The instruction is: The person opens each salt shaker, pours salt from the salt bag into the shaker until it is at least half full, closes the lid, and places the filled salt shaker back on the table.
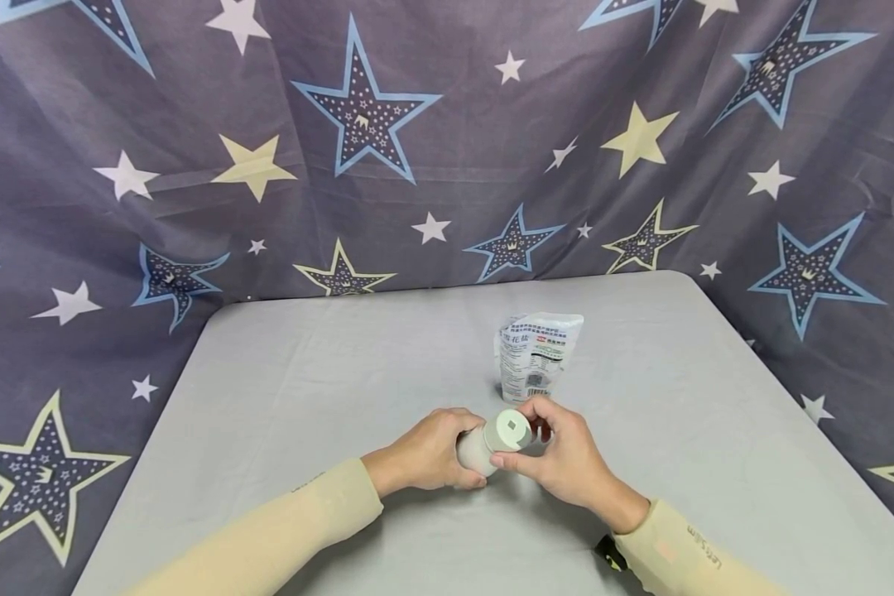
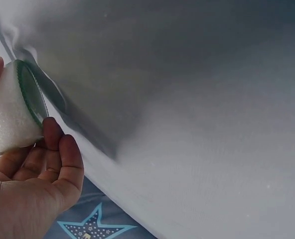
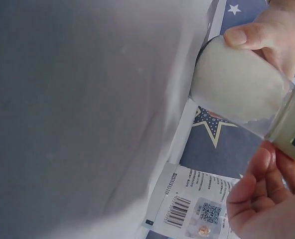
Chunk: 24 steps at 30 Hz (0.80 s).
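Observation:
A clear seasoning jar [image 3: 239, 82] full of white grains is held tilted above the table, its pale green cap [image 1: 508, 429] toward the right. My left hand [image 1: 434, 451] grips the body of the jar, thumb on one side and fingers on the other. At the other end my right hand [image 1: 569, 459] pinches the cap between thumb and fingers. The green-rimmed glass base [image 2: 34, 94] shows in the left wrist view. Just behind the right hand stands a white printed pouch [image 1: 536, 356], its barcode side facing me.
The table [image 1: 328, 372] has a pale grey cover. A dark cloth with stars [image 1: 447, 149] hangs behind it and along both sides. Near my right sleeve a small black object [image 1: 611, 552] shows.

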Available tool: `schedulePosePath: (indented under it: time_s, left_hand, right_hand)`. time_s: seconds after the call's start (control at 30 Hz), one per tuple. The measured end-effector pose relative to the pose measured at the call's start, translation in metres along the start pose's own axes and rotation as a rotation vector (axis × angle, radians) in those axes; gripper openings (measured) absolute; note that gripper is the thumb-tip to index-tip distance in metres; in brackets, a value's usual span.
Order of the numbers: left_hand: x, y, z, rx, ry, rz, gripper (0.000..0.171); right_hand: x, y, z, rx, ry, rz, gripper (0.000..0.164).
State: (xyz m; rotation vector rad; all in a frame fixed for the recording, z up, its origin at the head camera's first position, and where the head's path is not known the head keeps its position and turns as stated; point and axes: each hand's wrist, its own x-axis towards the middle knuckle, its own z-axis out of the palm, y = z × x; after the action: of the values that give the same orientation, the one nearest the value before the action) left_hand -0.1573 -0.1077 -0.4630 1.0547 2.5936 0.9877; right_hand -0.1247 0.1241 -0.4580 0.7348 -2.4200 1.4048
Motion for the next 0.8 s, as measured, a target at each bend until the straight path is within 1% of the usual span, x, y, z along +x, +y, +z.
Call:
schedulePosePath:
  time_s: [0.2, 0.37, 0.57, 0.67, 0.8]
  left_hand:
    - [0.0, 0.0, 0.0, 0.007, 0.004, -0.001, 0.051]
    - [0.0, -0.001, 0.001, 0.007, 0.004, -0.003, 0.05]
    - [0.0, 0.001, 0.0, -0.017, -0.01, -0.013, 0.048]
    - [0.0, 0.001, -0.001, -0.011, -0.015, -0.013, 0.048]
    - [0.0, 0.001, -0.001, -0.002, -0.019, -0.012, 0.049]
  right_hand:
    - [-0.001, -0.002, 0.004, -0.036, 0.04, -0.015, 0.043]
    - [-0.003, -0.002, 0.005, -0.057, 0.044, 0.003, 0.045]
    - [-0.002, -0.001, 0.002, -0.039, 0.016, 0.028, 0.048]
    - [-0.001, 0.001, -0.001, -0.001, -0.016, 0.027, 0.054]
    - [0.001, 0.002, -0.006, 0.052, -0.055, -0.001, 0.066]
